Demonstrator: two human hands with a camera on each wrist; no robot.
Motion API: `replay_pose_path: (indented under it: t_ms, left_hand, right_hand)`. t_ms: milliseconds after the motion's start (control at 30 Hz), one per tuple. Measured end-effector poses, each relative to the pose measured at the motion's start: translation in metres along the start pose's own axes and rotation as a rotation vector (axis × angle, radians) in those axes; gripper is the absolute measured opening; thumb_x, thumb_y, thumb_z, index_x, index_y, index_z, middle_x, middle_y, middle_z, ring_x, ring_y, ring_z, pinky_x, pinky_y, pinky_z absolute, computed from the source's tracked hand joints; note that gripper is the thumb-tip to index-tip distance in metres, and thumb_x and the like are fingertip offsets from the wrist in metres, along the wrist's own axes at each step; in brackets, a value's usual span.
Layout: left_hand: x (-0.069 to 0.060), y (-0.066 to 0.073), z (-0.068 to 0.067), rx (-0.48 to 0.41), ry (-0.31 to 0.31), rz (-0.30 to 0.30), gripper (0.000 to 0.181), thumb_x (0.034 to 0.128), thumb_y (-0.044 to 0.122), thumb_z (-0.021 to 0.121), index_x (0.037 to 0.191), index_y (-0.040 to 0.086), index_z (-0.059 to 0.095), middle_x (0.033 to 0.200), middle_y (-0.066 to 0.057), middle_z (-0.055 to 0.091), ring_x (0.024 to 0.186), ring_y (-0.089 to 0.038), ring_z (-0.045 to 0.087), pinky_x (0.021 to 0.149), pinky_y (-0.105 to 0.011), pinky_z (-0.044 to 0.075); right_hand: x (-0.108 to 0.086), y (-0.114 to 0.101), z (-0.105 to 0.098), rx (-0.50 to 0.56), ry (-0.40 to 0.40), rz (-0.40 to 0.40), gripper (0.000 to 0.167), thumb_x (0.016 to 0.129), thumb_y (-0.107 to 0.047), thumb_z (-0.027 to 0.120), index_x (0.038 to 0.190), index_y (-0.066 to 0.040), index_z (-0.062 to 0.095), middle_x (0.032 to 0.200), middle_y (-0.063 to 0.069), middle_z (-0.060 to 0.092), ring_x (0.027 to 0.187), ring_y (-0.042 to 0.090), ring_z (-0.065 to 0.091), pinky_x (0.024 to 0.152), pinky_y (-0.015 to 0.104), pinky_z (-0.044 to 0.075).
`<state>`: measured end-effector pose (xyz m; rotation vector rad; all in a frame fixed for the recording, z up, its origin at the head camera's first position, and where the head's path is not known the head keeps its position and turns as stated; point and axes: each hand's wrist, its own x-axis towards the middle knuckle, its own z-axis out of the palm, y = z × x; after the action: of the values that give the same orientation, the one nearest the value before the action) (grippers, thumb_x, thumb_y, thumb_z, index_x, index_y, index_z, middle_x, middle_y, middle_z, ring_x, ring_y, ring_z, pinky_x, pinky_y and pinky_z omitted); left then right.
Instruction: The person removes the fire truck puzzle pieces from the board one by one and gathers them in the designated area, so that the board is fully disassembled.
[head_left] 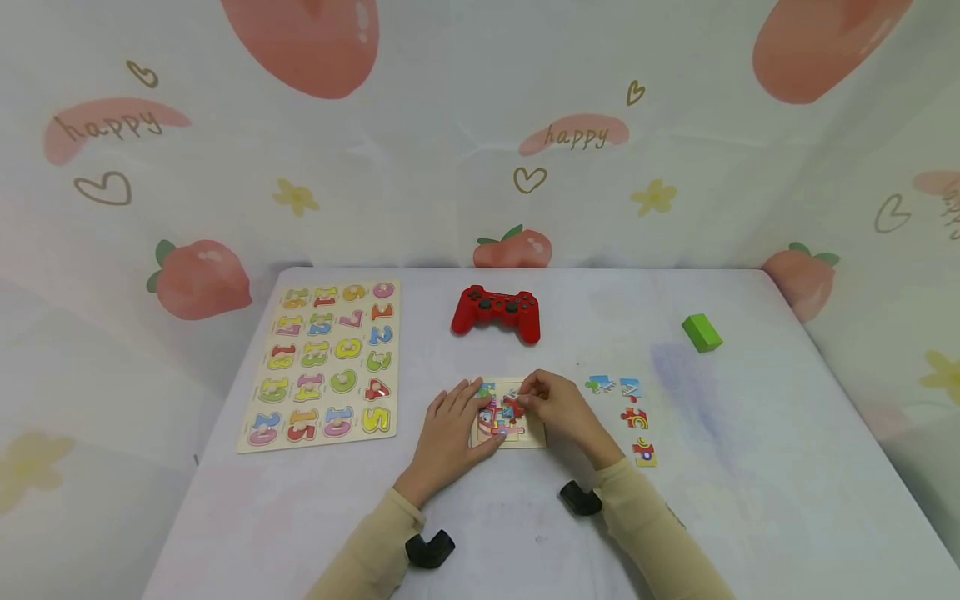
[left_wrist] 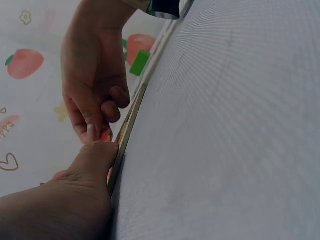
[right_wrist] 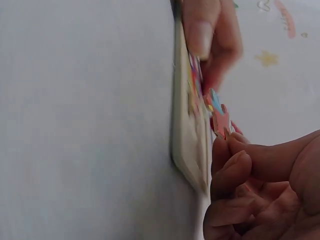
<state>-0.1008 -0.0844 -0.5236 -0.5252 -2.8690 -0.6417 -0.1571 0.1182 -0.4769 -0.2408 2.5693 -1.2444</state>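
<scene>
A small wooden jigsaw board lies at the middle of the table, partly filled with colourful pieces. My left hand rests along its left side, fingers extended and thumb at the lower edge. Between the thumb and fingertips of my right hand is a red and blue puzzle piece, tilted over the board in the right wrist view. In the left wrist view, the right hand is close beyond the left thumb. Fingers cover parts of the board's picture.
Loose puzzle pieces lie to the right of the board. A large number board is on the left. Behind the jigsaw sits a red game controller, and a green block stands at the back right.
</scene>
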Motion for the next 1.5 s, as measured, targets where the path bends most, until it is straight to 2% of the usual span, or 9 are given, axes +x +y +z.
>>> replay_pose_path:
  t_ms: [167, 333, 433, 500, 667, 867, 1100, 1500]
  left_hand:
    - [-0.001, 0.0, -0.001, 0.024, 0.004, 0.009, 0.058, 0.0872, 0.053, 0.06, 0.131, 0.015, 0.055, 0.15, -0.003, 0.04, 0.14, -0.024, 0.033, 0.111, -0.05, 0.027]
    - [-0.001, 0.001, 0.0, 0.026, 0.026, 0.017, 0.051, 0.0906, 0.049, 0.057, 0.129, 0.016, 0.057, 0.148, -0.004, 0.042, 0.138, -0.025, 0.035, 0.11, -0.051, 0.028]
    - [-0.001, 0.0, 0.0, 0.012, 0.021, 0.004, 0.049, 0.0927, 0.048, 0.054, 0.129, 0.016, 0.058, 0.149, -0.004, 0.042, 0.139, -0.025, 0.035, 0.11, -0.051, 0.028]
    - [-0.001, 0.0, 0.001, 0.006, 0.013, -0.005, 0.049, 0.0934, 0.049, 0.053, 0.129, 0.016, 0.058, 0.149, -0.003, 0.042, 0.14, -0.024, 0.034, 0.111, -0.05, 0.027]
    - [-0.001, 0.0, 0.001, -0.003, 0.009, -0.01, 0.049, 0.0931, 0.05, 0.053, 0.129, 0.017, 0.057, 0.149, -0.003, 0.041, 0.14, -0.024, 0.033, 0.111, -0.05, 0.026]
    - [0.0, 0.001, 0.0, 0.005, 0.007, -0.013, 0.049, 0.0929, 0.05, 0.054, 0.13, 0.017, 0.057, 0.149, -0.002, 0.041, 0.14, -0.023, 0.033, 0.111, -0.05, 0.026]
    - [0.0, 0.0, 0.002, 0.012, -0.002, -0.017, 0.05, 0.0933, 0.05, 0.052, 0.131, 0.018, 0.056, 0.15, -0.001, 0.04, 0.14, -0.022, 0.032, 0.111, -0.049, 0.026]
    - [0.002, -0.001, 0.001, 0.022, -0.01, -0.019, 0.051, 0.0933, 0.052, 0.051, 0.13, 0.018, 0.057, 0.15, -0.001, 0.04, 0.14, -0.022, 0.033, 0.112, -0.049, 0.026]
  right_hand:
    - [-0.003, 0.007, -0.022, -0.005, 0.019, 0.039, 0.008, 0.089, -0.013, 0.067, 0.093, -0.009, 0.062, 0.085, 0.004, 0.064, 0.073, 0.017, 0.056, 0.061, 0.027, 0.046]
    - [-0.011, 0.019, -0.054, -0.067, 0.026, 0.044, 0.008, 0.09, -0.012, 0.065, 0.094, -0.007, 0.061, 0.086, 0.005, 0.067, 0.072, 0.018, 0.058, 0.06, 0.029, 0.047]
    - [-0.017, 0.029, -0.073, -0.115, 0.003, 0.026, 0.009, 0.091, -0.013, 0.064, 0.094, -0.005, 0.06, 0.087, 0.006, 0.067, 0.073, 0.016, 0.058, 0.06, 0.029, 0.046]
    - [-0.022, 0.034, -0.083, -0.125, -0.025, 0.031, 0.011, 0.091, -0.014, 0.064, 0.095, -0.004, 0.059, 0.087, 0.008, 0.065, 0.067, 0.016, 0.056, 0.057, 0.029, 0.046]
    - [-0.03, 0.045, -0.101, -0.133, -0.086, 0.059, 0.011, 0.092, -0.012, 0.063, 0.096, -0.003, 0.058, 0.085, 0.008, 0.062, 0.062, 0.017, 0.053, 0.055, 0.03, 0.044]
    - [-0.032, 0.055, -0.105, -0.136, -0.112, 0.063, 0.009, 0.092, -0.01, 0.062, 0.095, -0.002, 0.059, 0.083, 0.006, 0.064, 0.064, 0.02, 0.057, 0.058, 0.032, 0.046]
    - [-0.03, 0.061, -0.103, -0.165, -0.087, 0.052, 0.006, 0.091, -0.008, 0.063, 0.092, -0.002, 0.059, 0.081, 0.005, 0.063, 0.064, 0.017, 0.055, 0.058, 0.031, 0.046]
    - [-0.03, 0.06, -0.1, -0.198, -0.09, 0.046, 0.006, 0.09, -0.005, 0.062, 0.09, -0.001, 0.058, 0.076, 0.005, 0.06, 0.061, 0.015, 0.052, 0.055, 0.029, 0.045]
